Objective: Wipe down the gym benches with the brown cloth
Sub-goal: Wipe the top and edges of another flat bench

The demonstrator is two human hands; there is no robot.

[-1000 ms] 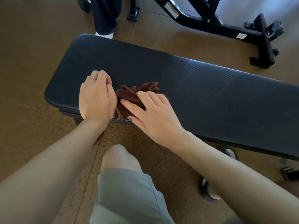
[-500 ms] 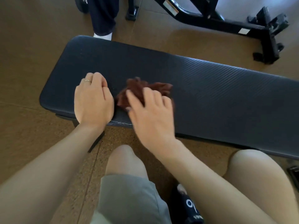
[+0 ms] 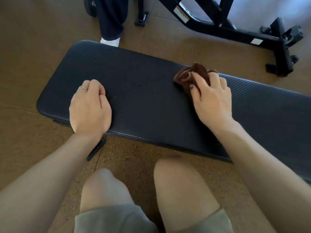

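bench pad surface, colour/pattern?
Black bench pad with fine diagonal ribbing, clearest at its right end in the head view.

Both forearms are bare, with no sleeves reaching into view. The left hand (image 3: 90, 106) wears a thin, gold-toned ring (image 3: 83, 88) on one of its fingers; which finger is hard to tell from this angle. The right hand (image 3: 212, 100) has no ring that shows, and its thumbnail (image 3: 191, 87) carries dark polish, perhaps chipped, though the blur makes this unsure. The person wears grey-green shorts (image 3: 116, 219) with hems ending above the bare knees.
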